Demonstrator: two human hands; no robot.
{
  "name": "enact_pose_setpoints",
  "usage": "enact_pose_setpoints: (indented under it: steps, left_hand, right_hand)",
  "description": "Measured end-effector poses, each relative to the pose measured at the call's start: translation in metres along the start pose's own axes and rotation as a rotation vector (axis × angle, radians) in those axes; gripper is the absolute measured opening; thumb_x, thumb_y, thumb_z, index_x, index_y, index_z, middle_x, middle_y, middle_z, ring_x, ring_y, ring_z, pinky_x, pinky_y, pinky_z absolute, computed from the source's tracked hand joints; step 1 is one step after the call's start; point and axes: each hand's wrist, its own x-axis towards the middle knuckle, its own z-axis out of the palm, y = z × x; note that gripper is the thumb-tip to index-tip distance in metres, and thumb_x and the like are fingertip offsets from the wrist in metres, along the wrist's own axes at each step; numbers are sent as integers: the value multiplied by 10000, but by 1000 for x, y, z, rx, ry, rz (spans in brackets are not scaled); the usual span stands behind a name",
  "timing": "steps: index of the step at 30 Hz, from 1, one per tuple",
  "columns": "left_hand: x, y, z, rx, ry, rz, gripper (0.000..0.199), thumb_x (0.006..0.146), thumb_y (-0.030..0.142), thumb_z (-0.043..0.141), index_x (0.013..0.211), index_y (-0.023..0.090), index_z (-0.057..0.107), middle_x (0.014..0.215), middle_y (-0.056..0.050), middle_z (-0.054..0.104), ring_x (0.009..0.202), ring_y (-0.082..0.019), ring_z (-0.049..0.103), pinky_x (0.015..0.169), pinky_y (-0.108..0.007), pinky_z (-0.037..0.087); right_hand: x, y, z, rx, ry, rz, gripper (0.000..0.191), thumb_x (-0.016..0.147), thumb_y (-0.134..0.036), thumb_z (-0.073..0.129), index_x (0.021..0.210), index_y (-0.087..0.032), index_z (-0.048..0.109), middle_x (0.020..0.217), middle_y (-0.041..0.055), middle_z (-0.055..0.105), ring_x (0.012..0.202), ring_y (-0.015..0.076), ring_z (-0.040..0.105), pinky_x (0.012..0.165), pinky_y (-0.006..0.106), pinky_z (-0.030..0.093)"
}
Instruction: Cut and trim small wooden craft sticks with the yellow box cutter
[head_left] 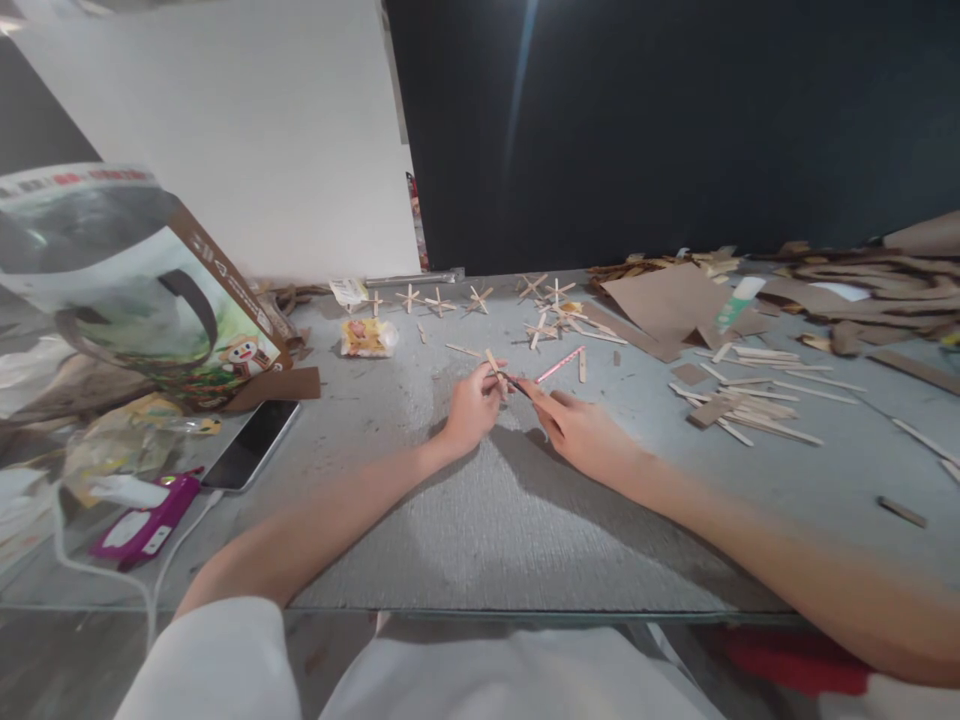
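I stand in the room and look at the grey table [465, 545], beginning from its left end, where a tall printed package [135, 290] stands at the far side; nearer, a purple device [169, 505] lies, and just to its right a dark-screened phone [253, 445] with a white cable [176, 550] at its near end. Further right, at the far part, there is a small yellow packet [367, 338], and behind it and to its right several star shapes [409, 297] of crossed wooden sticks are spread in a loose row. In the middle, the left hand [472, 410] grips a small wooden piece [491, 362] between its fingers, above the table. Just to the right, the right hand [581, 432] is closed on a thin dark tool [516, 383], whose tip reaches to the wooden piece; whether they touch, I cannot tell. Beyond the right hand lie a pink striped stick [561, 365] and, right of it, a short wooden stick [582, 366]. Farther right, brown cardboard [660, 300] lies at the far side, a green and white tube [739, 305] is tilted upon it, and nearer is a loose pile of wooden sticks [757, 415]
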Motion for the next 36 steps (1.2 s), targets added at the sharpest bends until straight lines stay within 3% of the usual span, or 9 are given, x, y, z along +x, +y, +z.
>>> enact_pose_setpoints:
  steps: [5, 8, 11, 14, 21, 26, 29, 33, 36]
  left_hand:
    - [-3, 6, -1, 142, -11, 13, 291, 980, 304, 602, 1233, 165, 647, 927, -84, 783, 750, -172, 724, 717, -282, 568]
    - [-5, 9, -2, 225, -22, 42, 284, 991, 280, 582, 1250, 183, 649, 946, -84, 794, 829, -196, 754, 777, -301, 575]
    - [-6, 10, -4, 230, -34, 63, 258, 987, 261, 586, 1227, 197, 655, 978, -92, 796, 937, -218, 771, 843, -328, 583]
    - [-5, 8, -4, 183, -40, 52, 256, 972, 280, 605, 1208, 193, 651, 933, -83, 786, 901, -211, 769, 813, -321, 576]
    - [-2, 5, -5, 63, -42, 13, 307, 930, 372, 639, 1167, 179, 613, 795, -43, 767, 692, -164, 704, 654, -262, 517]
    - [-3, 6, -3, 82, -41, 18, 277, 937, 356, 630, 1163, 197, 616, 836, -53, 779, 776, -180, 741, 690, -274, 533]
    - [-4, 6, -4, 97, -50, 14, 278, 938, 349, 636, 1172, 200, 618, 829, -49, 778, 770, -176, 739, 702, -279, 542]
    - [-3, 7, -6, 81, -49, 9, 315, 937, 379, 650, 1185, 190, 609, 801, -45, 768, 720, -170, 721, 687, -276, 541]
    - [-3, 6, -7, 68, -55, 11, 321, 934, 387, 651, 1183, 190, 602, 783, -38, 758, 699, -167, 713, 680, -271, 536]
  right_hand:
    - [-1, -3, -3, 64, 11, 7, 604, 1046, -170, 395, 1649, -201, 395, 904, 89, 701, 640, 179, 602, 634, 267, 398]
    - [0, -5, -13, 88, -6, 19, 575, 1054, -186, 383, 1626, -181, 444, 871, 90, 714, 613, 181, 588, 598, 271, 357]
    - [2, -6, -24, 145, -22, 34, 539, 1044, -188, 398, 1564, -181, 536, 805, 75, 716, 594, 172, 582, 578, 263, 341]
    - [4, -8, -27, 212, -41, 75, 519, 1031, -186, 413, 1518, -183, 593, 749, 59, 711, 538, 152, 549, 556, 252, 343]
    - [4, -18, -6, 158, -10, 79, 594, 1003, -153, 394, 1587, -122, 497, 849, 116, 743, 617, 192, 607, 591, 270, 385]
    - [8, -18, -25, 236, -54, 122, 546, 1018, -199, 391, 1523, -119, 583, 685, 60, 698, 462, 142, 468, 521, 254, 321]
    - [10, -18, -32, 299, -67, 147, 521, 1017, -221, 400, 1480, -148, 629, 683, 49, 705, 433, 128, 461, 515, 241, 334]
    - [7, -24, -19, 310, -37, 161, 557, 1007, -191, 395, 1533, -136, 570, 793, 89, 745, 496, 153, 522, 546, 256, 365]
    - [6, -25, -14, 266, -39, 151, 580, 995, -160, 396, 1555, -106, 539, 738, 78, 708, 508, 165, 518, 535, 263, 345]
